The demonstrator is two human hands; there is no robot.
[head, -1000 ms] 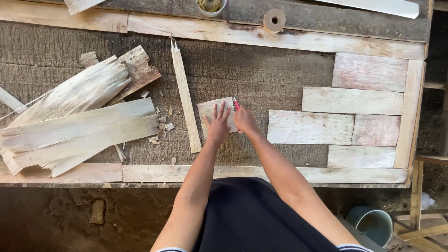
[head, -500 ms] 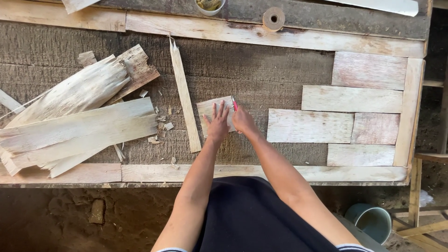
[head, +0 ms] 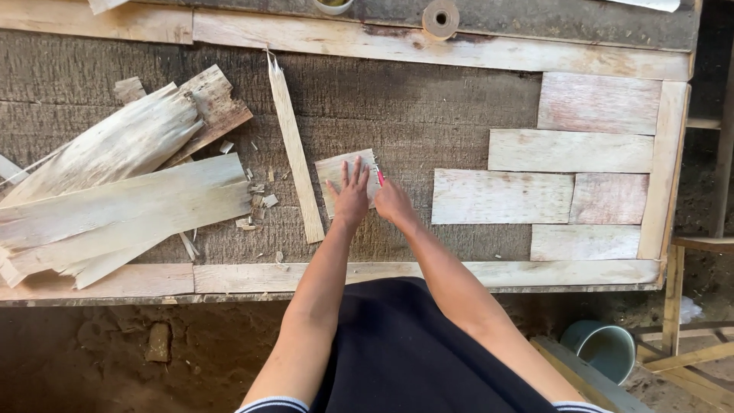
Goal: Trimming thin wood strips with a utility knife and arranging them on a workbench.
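A small pale square wooden piece [head: 345,177] lies flat on the dark weathered workbench [head: 428,115], just right of a long narrow wooden strip [head: 294,149]. The left hand [head: 352,195] presses on it with fingers spread. The right hand [head: 394,200], touching its right edge, is closed around what looks like a thin red pencil [head: 379,176]. To the right, 5 pale rectangular boards [head: 501,196] sit in staggered rows; to the left lies a heap of split pale wood slabs [head: 115,191].
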